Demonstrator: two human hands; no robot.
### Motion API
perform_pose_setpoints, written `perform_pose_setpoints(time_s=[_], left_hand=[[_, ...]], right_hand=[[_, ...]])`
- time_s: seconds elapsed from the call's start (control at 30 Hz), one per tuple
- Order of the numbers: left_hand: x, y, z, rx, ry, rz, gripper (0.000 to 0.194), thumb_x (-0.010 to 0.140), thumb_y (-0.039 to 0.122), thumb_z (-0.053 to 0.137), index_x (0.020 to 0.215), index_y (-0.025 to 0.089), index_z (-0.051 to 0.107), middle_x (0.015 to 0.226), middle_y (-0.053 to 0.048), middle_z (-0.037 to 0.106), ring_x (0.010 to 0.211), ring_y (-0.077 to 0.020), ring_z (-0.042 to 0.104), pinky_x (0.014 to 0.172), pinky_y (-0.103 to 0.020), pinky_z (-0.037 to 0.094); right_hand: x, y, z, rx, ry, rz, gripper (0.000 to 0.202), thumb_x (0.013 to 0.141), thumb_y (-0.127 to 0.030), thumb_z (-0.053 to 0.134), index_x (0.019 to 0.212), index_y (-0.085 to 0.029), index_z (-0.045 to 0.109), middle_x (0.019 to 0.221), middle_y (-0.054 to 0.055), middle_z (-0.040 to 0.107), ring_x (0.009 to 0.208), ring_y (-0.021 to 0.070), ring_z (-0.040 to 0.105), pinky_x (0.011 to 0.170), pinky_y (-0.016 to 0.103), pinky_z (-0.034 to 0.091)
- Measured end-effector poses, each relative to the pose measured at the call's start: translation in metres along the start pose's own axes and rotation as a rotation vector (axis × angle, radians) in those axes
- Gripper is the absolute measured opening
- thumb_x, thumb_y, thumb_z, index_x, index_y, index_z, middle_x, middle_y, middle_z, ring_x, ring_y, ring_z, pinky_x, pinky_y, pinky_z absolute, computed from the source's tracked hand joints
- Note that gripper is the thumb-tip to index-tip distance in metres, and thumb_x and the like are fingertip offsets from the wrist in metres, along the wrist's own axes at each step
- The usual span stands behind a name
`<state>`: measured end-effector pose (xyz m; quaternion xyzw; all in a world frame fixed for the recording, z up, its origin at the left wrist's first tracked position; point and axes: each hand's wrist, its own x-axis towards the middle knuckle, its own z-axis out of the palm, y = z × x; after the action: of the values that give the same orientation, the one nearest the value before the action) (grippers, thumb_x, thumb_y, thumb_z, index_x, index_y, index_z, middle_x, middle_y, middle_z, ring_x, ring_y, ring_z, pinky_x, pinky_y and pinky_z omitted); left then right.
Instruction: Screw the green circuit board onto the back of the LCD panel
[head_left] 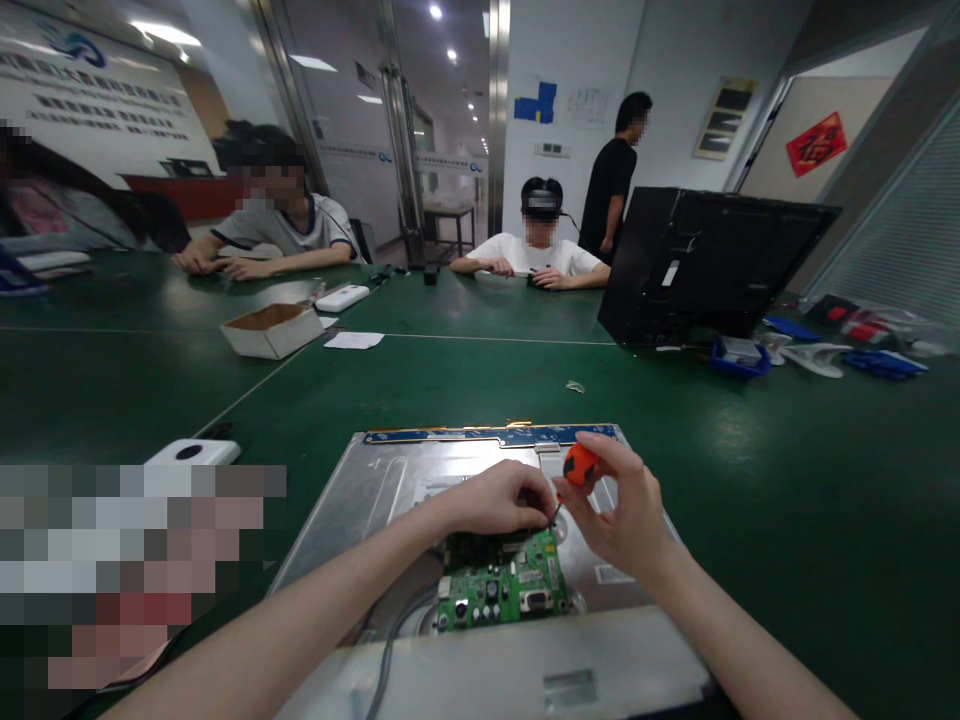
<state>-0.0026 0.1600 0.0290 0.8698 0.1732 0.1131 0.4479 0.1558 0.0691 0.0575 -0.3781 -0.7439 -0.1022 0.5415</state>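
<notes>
My right hand (630, 515) grips the ball-shaped orange and black handle of a screwdriver (580, 464). Its thin shaft slants down to the upper right corner of a green circuit board (502, 585). Beside that tip, my left hand (514, 497) has its fingers curled together over the board's far edge; whatever they may pinch is hidden. Under the board lies the silvery metal back of a display panel (352, 500), with a narrow blue circuit strip (450, 437) along its far side. A grey cable (386, 650) runs from the left of the board toward me.
A black monitor (705, 260) stands at the right behind a blue tray (739, 358). Left lie a white open box (274, 335), paper (354, 341) and a white device (193, 452). Several people sit or walk beyond the green table (787, 500).
</notes>
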Motion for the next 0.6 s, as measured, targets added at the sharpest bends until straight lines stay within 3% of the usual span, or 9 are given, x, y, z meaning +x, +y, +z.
perform_pose_setpoints(time_s=[0.17, 0.4, 0.5, 0.6], left_hand=[[0.0002, 0.0016, -0.0008, 0.006, 0.005, 0.01, 0.007, 0.075, 0.008, 0.064, 0.076, 0.013, 0.069, 0.07, 0.001, 0.064, 0.065, -0.0121, 0.057, 0.062, -0.02, 0.043], [0.0004, 0.0015, 0.0002, 0.018, -0.007, -0.001, 0.008, 0.075, 0.009, 0.065, 0.077, 0.014, 0.07, 0.068, 0.001, 0.065, 0.063, -0.0125, 0.058, 0.06, -0.021, 0.043], [0.0001, 0.0012, 0.0004, 0.013, -0.011, -0.004, 0.008, 0.075, 0.009, 0.065, 0.078, 0.013, 0.071, 0.07, 0.0, 0.066, 0.065, -0.0135, 0.059, 0.061, -0.021, 0.043], [0.0001, 0.0014, -0.0002, 0.011, -0.01, -0.004, 0.009, 0.075, 0.009, 0.065, 0.079, 0.014, 0.071, 0.07, 0.001, 0.066, 0.066, -0.0138, 0.059, 0.062, -0.021, 0.044]], right_hand=[[0.0001, 0.0, -0.0006, 0.04, -0.027, 0.002, 0.044, 0.091, -0.016, 0.052, 0.133, -0.025, 0.042, 0.081, 0.0, 0.059, 0.059, 0.0121, 0.056, 0.047, 0.022, 0.048], [0.0004, -0.0026, -0.0053, 0.083, -0.084, 0.06, 0.047, 0.092, -0.011, 0.048, 0.136, -0.029, 0.046, 0.108, 0.008, 0.057, 0.09, 0.0192, 0.061, 0.06, 0.03, 0.055], [0.0016, -0.0037, -0.0063, 0.083, -0.092, 0.039, 0.048, 0.092, -0.009, 0.045, 0.137, -0.026, 0.045, 0.109, 0.01, 0.059, 0.091, 0.0195, 0.061, 0.062, 0.03, 0.056], [0.0011, -0.0035, -0.0052, 0.083, -0.068, 0.041, 0.042, 0.091, -0.012, 0.048, 0.132, -0.022, 0.045, 0.101, 0.009, 0.063, 0.078, 0.0171, 0.063, 0.058, 0.028, 0.056]])
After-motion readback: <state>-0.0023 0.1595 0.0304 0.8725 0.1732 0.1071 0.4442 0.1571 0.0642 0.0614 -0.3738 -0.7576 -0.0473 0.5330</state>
